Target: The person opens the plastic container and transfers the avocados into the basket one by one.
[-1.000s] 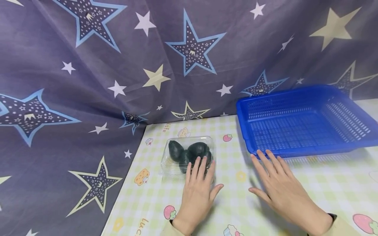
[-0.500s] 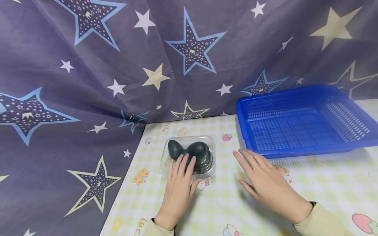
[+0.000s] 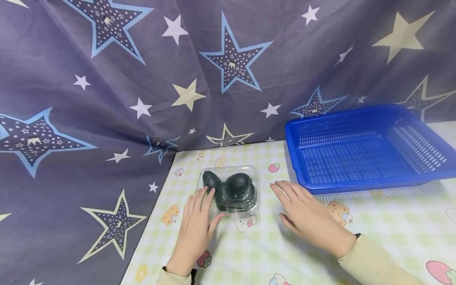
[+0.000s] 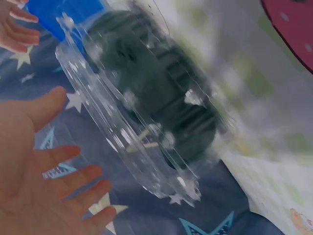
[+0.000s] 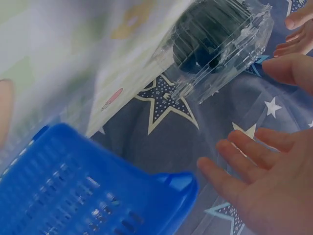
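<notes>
A clear plastic clamshell box (image 3: 254, 172) lies on the table with several dark green avocados (image 3: 238, 186) inside, and its lid looks closed. My left hand (image 3: 195, 225) is at the box's near left corner, fingers extended, its fingertips overlapping the box in the head view. The left wrist view shows a gap between those fingers and the box wall (image 4: 105, 129). On the other side, my right hand (image 3: 307, 217) hovers between the box and the basket, fingers slightly bent and holding nothing. In the right wrist view its fingers (image 5: 249, 154) are apart from the box.
A large blue plastic basket (image 3: 356, 185) with slotted walls stands at the back right, just beyond the right hand. The table wears a green checked cloth (image 3: 249, 257). A dark curtain with stars (image 3: 142, 71) hangs along the back and left edges.
My left hand has drifted left from over the avocados to the box's left corner. My right hand has moved left, away from the basket's front rim toward the box. Box and basket have stayed put.
</notes>
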{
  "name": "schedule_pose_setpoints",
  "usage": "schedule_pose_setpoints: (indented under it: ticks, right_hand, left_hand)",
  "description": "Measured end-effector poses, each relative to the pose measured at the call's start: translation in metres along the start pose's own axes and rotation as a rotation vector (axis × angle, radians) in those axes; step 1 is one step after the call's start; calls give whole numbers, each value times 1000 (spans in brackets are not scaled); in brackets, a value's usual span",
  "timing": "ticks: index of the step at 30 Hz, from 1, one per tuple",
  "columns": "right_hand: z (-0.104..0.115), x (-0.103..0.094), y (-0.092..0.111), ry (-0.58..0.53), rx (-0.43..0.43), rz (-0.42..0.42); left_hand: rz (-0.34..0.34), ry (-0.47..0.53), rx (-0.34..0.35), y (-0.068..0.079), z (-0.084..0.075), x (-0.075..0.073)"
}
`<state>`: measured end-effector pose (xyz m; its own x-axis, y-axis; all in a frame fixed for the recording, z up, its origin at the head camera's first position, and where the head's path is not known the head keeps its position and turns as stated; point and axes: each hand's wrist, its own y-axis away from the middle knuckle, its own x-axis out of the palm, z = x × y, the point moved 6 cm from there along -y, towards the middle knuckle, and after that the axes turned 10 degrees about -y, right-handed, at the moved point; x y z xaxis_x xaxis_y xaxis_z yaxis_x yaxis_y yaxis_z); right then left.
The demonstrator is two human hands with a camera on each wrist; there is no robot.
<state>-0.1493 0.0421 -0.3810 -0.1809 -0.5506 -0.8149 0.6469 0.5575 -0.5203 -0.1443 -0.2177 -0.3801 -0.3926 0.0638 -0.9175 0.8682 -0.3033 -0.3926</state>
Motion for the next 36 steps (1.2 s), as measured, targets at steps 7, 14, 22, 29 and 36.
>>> schedule_pose_setpoints:
  ticks: [7, 14, 22, 29, 36]
  right_hand:
    - [9, 15, -16, -9, -16, 51]
    - [20, 24, -34, -33, -53, 75]
    - [26, 36, -41, -85, -74, 100]
    - [20, 47, -38, -96, -64, 154]
    - [16, 52, -38, -75, -81, 138]
  left_hand:
    - [3, 40, 1, 1, 18, 3]
    - [42, 51, -2, 2, 28, 5]
    - [90, 159, -56, 0, 39, 17]
    - [142, 267, -118, 0, 54, 29]
    - [149, 295, -135, 1, 63, 32]
